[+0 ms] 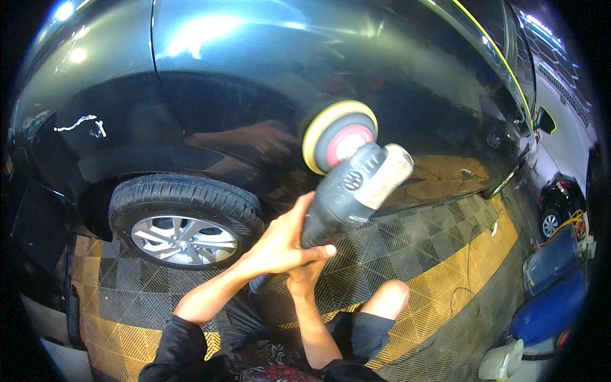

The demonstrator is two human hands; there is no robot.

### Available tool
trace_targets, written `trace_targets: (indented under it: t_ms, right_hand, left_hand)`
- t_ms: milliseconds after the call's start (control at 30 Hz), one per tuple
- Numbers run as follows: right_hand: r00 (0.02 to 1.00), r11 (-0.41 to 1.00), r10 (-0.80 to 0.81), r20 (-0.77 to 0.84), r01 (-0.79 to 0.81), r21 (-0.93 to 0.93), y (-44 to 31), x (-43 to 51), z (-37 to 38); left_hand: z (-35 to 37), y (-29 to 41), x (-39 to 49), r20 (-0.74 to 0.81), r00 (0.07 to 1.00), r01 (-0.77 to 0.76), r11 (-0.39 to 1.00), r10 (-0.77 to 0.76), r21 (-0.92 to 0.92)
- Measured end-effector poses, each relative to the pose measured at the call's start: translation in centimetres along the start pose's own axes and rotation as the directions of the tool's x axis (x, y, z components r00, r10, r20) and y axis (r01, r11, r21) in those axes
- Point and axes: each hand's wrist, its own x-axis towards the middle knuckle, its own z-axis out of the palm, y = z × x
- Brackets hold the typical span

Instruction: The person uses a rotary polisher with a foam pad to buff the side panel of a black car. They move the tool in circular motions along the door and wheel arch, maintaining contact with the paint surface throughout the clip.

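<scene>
An electric car polisher [341, 196] with a yellow foam pad [310, 143] is held up against or very near the dark side panel of a car [238, 105]. My left hand [281, 234] grips the polisher's black body behind its head, thumb across the near side. Just below it, my right hand [308, 277] is closed around the rear part of the polisher, mostly hidden. The car's wheel [186, 238], a black tyre on a silver alloy rim, is left of my hands. White streaks of compound [79, 124] lie on the panel at the far left.
Grey and yellow ribbed floor tiles [439, 272] lie under the car, with a thin cable [470, 286] across them at the right. Yellow masking tape [506, 57] follows a car edge. Blue containers [549, 305], a whitish bucket [501, 360] and another car [561, 205] are at the far right.
</scene>
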Motion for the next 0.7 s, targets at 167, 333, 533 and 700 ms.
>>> trace_targets:
  t_ms: [167, 333, 533, 700]
  right_hand:
    - [0.975, 0.993, -0.047, -0.216, 0.069, 0.095, 2.1, 1.1, 0.2]
    - [0.985, 0.985, -0.164, -0.056, 0.161, -0.068, 0.0, 4.8, 0.0]
    - [0.939, 0.908, -0.325, 0.112, 0.343, -0.239, -3.4, 7.1, 0.6]
    - [0.903, 0.842, -0.342, 0.262, 0.418, -0.342, -6.0, 8.5, 2.6]
  left_hand:
    - [1.0, -1.0, 2.7, 0.072, 0.997, -0.034, 0.995, 0.027, 0.098]
    - [-0.2, 0.1, 3.8, -0.037, 0.984, -0.178, 0.977, 0.175, -0.115]
    - [-1.5, 1.0, 4.5, -0.207, 0.941, -0.324, 0.887, 0.268, -0.328]
    - [-3.3, 1.7, 3.8, -0.34, 0.884, -0.444, 0.803, 0.321, -0.397]
